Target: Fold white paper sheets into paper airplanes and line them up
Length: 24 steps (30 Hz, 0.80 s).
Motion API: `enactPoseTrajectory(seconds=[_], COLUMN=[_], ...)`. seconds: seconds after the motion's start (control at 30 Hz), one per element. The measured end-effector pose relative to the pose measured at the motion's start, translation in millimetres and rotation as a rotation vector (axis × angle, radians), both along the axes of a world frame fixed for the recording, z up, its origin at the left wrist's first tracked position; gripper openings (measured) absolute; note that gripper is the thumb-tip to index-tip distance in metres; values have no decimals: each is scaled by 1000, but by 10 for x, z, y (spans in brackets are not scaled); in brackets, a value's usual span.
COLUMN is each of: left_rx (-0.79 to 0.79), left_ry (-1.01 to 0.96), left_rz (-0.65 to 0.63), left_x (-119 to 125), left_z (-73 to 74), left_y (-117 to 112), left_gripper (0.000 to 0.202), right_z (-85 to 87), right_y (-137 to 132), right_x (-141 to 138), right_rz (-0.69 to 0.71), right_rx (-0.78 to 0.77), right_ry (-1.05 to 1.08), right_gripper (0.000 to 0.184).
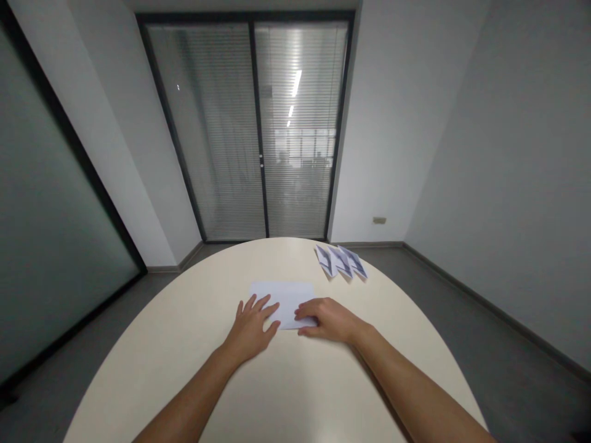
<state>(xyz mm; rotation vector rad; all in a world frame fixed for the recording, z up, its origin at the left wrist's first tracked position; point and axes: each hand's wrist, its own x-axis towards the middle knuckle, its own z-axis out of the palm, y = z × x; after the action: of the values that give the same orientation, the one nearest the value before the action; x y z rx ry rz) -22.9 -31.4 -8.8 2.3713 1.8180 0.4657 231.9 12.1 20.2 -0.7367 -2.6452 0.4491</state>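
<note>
A white sheet of paper (286, 301) lies flat on the round table, its long side running left to right. My left hand (252, 329) rests over its lower left corner, fingers spread and holding nothing. On the right edge of the same sheet lies my right hand (330, 319), palm down with bent fingers. A gap shows between that hand's thumb and fingers, and they do not grip the paper. The sheet's right end is partly hidden under this hand.
Three folded paper pieces (341, 263) with dark printed patches lie overlapping near the far right edge of the pale table (277, 394). Beyond the table stand a glass door with blinds (221, 135), white walls and a wall socket (379, 220).
</note>
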Motion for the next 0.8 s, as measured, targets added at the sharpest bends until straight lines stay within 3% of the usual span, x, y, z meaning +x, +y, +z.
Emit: enactPoseTrajectory(seconds=[0.3,0.6,0.8], left_rx=[-14,-57,-63], left_ry=[-19,-21,5], left_rz=[-57,-152,-177], left_x=[-121,-98,-48], left_z=[-37,10,51], left_y=[16,10,-8], left_gripper=[48,48,47], right_z=[-3,-121,-233], right_y=[15,101,107], right_x=[-60,-115,-66], right_rz=[-101,-341,-344], right_rx=[5,13,-71], right_ry=[32,98,182], right_gripper=[32,35,43])
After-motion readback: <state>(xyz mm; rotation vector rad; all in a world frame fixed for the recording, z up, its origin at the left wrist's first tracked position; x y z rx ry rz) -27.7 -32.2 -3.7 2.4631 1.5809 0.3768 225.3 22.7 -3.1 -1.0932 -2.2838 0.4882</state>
